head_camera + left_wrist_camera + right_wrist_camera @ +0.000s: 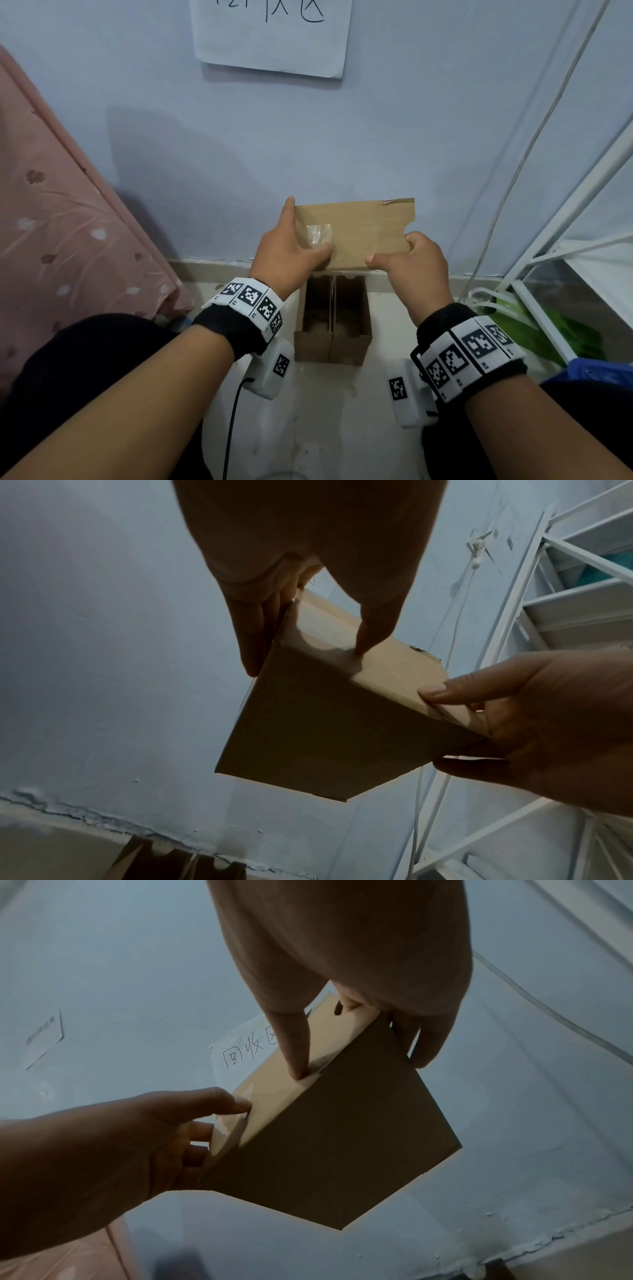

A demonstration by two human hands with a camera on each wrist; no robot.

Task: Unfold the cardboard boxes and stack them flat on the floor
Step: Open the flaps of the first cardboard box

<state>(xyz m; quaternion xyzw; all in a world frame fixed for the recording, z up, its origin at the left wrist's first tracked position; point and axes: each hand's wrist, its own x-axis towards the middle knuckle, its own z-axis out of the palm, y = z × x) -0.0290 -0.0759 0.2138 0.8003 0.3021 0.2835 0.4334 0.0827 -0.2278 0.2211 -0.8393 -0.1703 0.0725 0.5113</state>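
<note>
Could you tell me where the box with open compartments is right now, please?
In the head view the open cardboard box sits on the floor at centre, near the wall, directly below the held box.

Pale floor [329,411] with two open cardboard boxes [332,322] side by side.

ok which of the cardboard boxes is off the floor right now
The closed box held up against the wall between both hands. The other two boxes stand open side by side on the floor below it.
</note>
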